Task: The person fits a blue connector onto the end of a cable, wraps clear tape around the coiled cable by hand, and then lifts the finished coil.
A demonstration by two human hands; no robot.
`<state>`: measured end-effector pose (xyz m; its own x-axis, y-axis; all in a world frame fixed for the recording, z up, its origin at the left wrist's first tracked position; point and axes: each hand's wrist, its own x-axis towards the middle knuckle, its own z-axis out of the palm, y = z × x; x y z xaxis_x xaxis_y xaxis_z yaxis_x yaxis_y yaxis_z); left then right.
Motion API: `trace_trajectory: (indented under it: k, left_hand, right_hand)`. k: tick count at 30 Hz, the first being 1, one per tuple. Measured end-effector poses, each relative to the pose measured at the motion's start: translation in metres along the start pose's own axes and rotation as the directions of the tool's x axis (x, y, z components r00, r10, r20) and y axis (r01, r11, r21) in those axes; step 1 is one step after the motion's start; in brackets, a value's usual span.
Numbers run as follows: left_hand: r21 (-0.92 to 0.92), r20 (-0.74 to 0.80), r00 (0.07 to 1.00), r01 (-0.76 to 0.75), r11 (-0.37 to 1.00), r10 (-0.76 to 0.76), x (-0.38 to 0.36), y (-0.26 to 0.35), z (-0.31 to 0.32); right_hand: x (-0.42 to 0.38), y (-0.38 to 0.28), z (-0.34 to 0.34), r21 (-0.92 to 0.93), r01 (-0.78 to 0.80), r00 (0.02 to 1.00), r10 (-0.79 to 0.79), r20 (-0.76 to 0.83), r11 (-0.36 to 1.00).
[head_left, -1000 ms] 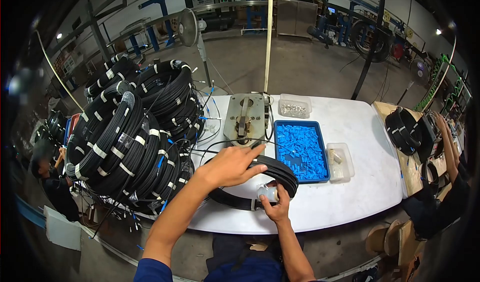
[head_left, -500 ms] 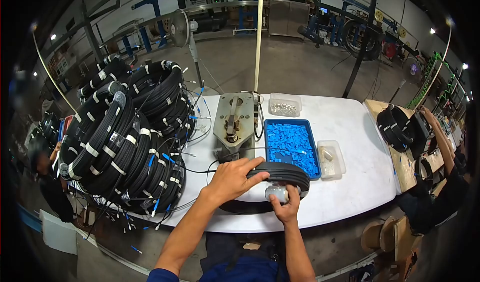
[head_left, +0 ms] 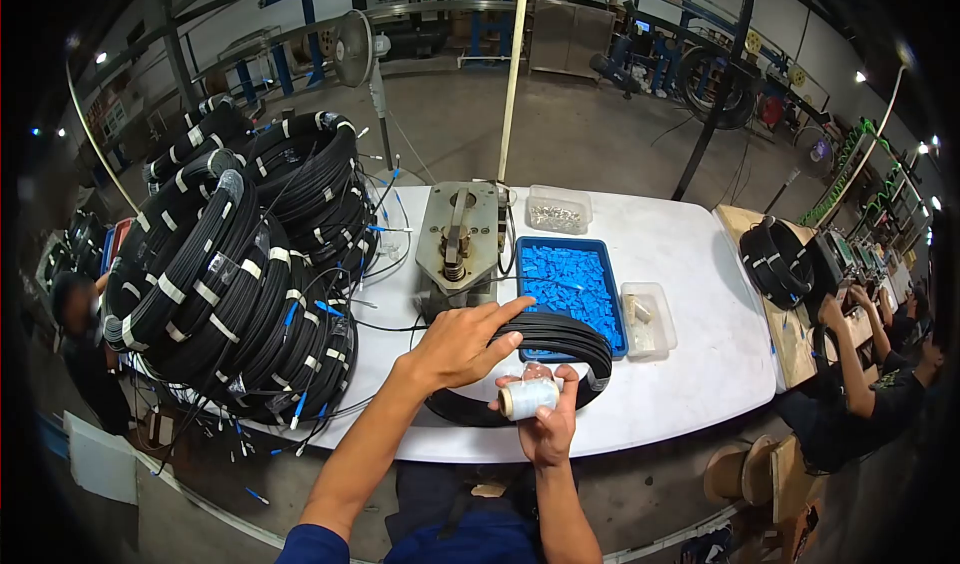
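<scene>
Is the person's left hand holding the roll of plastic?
No, the right hand holds the roll, while the left hand is at the black cable coil.

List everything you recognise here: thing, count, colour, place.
Front coil: one, black, table's near side
Roll: one, whitish, near coil
Stacked coils: many, black, left
Table: one, white, centre
Metal device: one, grey, beyond coil
Tray: one, blue, right of device
Pieces: many, blue, in tray
Clear boxes: two, colourless, near tray
Fans: two, grey and dark, background
Bench: one, tan, right
Co-workers: several, dark-clothed, both sides
Left hand: one, bare, at front coil
Right hand: one, bare, holding roll
</scene>
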<state>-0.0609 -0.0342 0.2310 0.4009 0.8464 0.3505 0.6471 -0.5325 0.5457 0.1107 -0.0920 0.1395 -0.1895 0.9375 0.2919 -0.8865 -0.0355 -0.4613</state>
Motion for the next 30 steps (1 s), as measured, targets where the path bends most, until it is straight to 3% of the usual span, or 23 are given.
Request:
trace_trajectory:
  k: [4, 9, 14, 16, 18, 20, 22, 23, 24, 26, 30]
  left_hand:
    - [-0.009, 0.031, 0.999, -0.029, 1.0, 0.03, 0.002, 0.0, -0.001]
    - [-0.003, 0.085, 0.996, -0.011, 1.0, 0.011, 0.004, 0.001, -0.004]
    - [-0.004, 0.065, 0.998, -0.013, 1.0, 0.013, 0.004, -0.004, 0.001]
    - [-0.002, 0.066, 0.998, -0.006, 1.0, 0.006, 0.006, -0.006, 0.0]
    - [-0.007, 0.062, 0.997, -0.035, 0.999, 0.035, 0.006, -0.01, 0.002]
    - [-0.016, 0.083, 0.995, -0.047, 0.999, 0.048, 0.006, -0.009, -0.002]
    - [-0.019, 0.1, 0.993, -0.062, 0.998, 0.064, 0.006, -0.007, -0.008]
    - [-0.009, 0.119, 0.991, -0.057, 0.998, 0.058, 0.006, -0.006, -0.01]
    - [-0.001, 0.139, 0.989, -0.054, 0.999, 0.053, 0.006, -0.005, -0.01]
    - [-0.01, 0.137, 0.987, -0.077, 0.997, 0.078, 0.006, -0.007, -0.008]
    - [0.021, 0.111, 0.991, -0.083, 0.996, 0.081, 0.006, -0.006, -0.006]
  right_hand:
    - [0.007, 0.004, -0.004, -0.149, 0.095, 0.995, -0.092, 0.024, 0.984]
    - [0.006, 0.007, -0.012, -0.186, 0.113, 0.994, -0.109, 0.03, 0.976]
    - [-0.004, 0.004, -0.033, -0.264, 0.013, 0.993, -0.044, -0.11, 0.964]
    - [-0.005, 0.0, -0.022, -0.347, 0.056, 0.99, -0.097, -0.104, 0.936]
    - [-0.001, -0.008, -0.01, -0.669, 0.295, 0.95, -0.281, 0.133, 0.682]
    - [0.002, -0.023, 0.007, -0.689, 0.282, 0.947, -0.308, 0.089, 0.668]
    - [0.012, -0.053, 0.013, -0.917, 0.342, 0.93, -0.217, 0.298, 0.207]
    - [0.015, -0.063, 0.02, -0.937, 0.322, 0.937, -0.186, 0.296, 0.132]
    - [0.023, -0.074, 0.03, -0.938, 0.321, 0.937, -0.187, 0.295, 0.129]
    - [0.035, -0.093, 0.044, -0.936, 0.351, 0.936, -0.017, 0.35, 0.023]
    - [0.042, -0.102, 0.039, -0.957, 0.278, 0.946, 0.147, 0.288, 0.085]
